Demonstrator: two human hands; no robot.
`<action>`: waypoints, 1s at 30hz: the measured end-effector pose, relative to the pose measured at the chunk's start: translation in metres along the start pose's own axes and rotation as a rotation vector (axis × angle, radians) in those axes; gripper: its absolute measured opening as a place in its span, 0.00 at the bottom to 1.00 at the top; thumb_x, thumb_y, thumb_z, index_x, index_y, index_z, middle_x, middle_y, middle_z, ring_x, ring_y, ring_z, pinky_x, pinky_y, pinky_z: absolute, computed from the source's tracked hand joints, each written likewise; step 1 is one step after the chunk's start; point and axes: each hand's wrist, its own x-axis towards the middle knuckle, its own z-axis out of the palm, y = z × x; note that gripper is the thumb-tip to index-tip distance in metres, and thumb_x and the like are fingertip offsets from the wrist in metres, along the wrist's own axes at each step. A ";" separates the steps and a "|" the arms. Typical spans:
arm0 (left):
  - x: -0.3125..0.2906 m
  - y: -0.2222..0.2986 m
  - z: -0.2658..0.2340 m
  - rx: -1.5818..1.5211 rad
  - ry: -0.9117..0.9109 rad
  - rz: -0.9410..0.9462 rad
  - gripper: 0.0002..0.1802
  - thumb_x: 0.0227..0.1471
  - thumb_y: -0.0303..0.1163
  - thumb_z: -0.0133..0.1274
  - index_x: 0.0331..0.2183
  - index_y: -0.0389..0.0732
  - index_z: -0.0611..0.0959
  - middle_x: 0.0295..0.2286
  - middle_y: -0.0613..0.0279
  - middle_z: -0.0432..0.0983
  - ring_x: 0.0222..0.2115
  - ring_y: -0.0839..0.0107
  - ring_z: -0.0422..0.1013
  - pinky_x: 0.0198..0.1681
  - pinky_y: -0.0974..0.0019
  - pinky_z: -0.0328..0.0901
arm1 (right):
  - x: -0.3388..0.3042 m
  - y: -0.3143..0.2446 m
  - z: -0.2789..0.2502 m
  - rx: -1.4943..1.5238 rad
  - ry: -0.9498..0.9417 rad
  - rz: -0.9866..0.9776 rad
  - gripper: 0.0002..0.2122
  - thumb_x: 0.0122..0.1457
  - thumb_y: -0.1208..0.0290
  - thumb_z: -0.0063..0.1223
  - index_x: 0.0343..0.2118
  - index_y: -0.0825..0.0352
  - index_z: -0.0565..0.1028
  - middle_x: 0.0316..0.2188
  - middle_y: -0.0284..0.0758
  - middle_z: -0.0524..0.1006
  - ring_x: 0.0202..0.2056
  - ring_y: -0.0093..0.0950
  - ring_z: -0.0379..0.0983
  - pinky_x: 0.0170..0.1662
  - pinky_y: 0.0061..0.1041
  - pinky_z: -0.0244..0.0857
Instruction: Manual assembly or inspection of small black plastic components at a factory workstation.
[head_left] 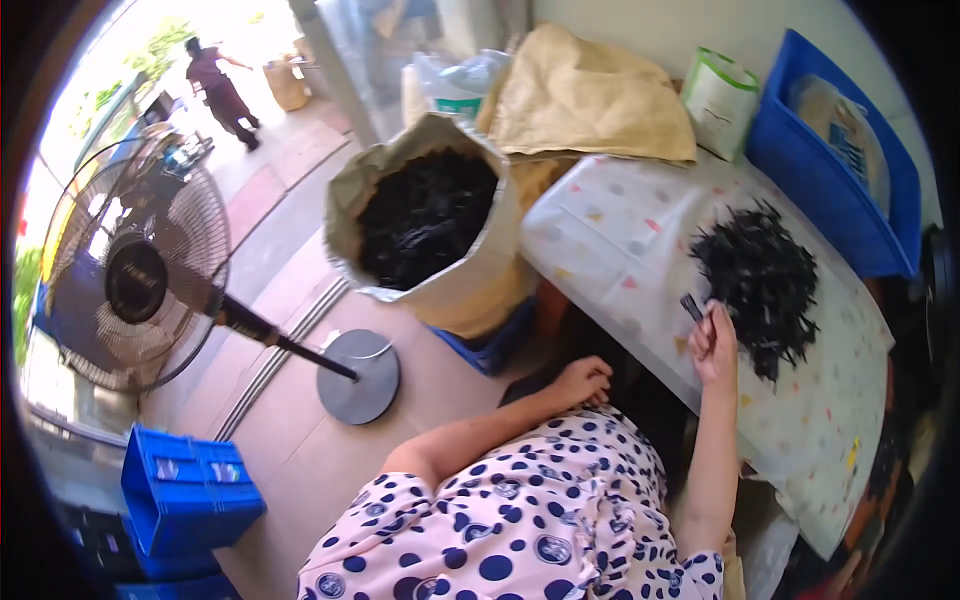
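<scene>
Over the cloth-covered table [640,250], my right hand [713,347] is closed in a pinch on a small flat black strip [691,307] that sticks out toward the upper left. A loose heap of similar black strips [758,275] lies on the table just beyond and to the right of that hand. Near my lap rests my left hand [583,382], its fingers curled in; whether anything is inside them is hidden. A large open sack [345,235] full of black pieces stands left of the table, its rim rolled outward.
A black standing fan [137,275] is at the left on a round base [358,376]. Blue crates [190,490] are stacked lower left. A tan sack [595,95], a white-and-green bag [720,100] and a blue bin [840,150] line the back. Outdoors, a person [220,90] is far off.
</scene>
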 end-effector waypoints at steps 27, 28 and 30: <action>0.097 -0.030 0.029 0.502 -0.283 -0.023 0.08 0.53 0.24 0.45 0.38 0.36 0.74 0.26 0.58 0.74 0.20 0.75 0.70 0.21 0.76 0.63 | -0.289 -0.260 -0.178 0.433 0.833 -1.127 0.16 0.59 0.66 0.43 0.14 0.58 0.58 0.09 0.24 0.56 0.10 0.16 0.50 0.13 0.17 0.44; 0.097 -0.032 0.032 0.511 -0.274 -0.024 0.08 0.52 0.23 0.46 0.37 0.36 0.74 0.26 0.59 0.74 0.19 0.75 0.70 0.21 0.76 0.63 | -0.318 -0.276 -0.181 0.577 0.836 -1.178 0.17 0.61 0.62 0.43 0.15 0.57 0.59 0.09 0.23 0.56 0.09 0.17 0.50 0.13 0.18 0.45; 0.103 -0.034 0.034 0.497 -0.297 -0.033 0.08 0.52 0.22 0.46 0.37 0.35 0.73 0.25 0.60 0.73 0.19 0.76 0.69 0.20 0.76 0.63 | -0.352 -0.288 -0.170 0.329 0.795 -1.265 0.16 0.63 0.61 0.41 0.18 0.58 0.62 0.09 0.22 0.56 0.10 0.18 0.51 0.14 0.18 0.47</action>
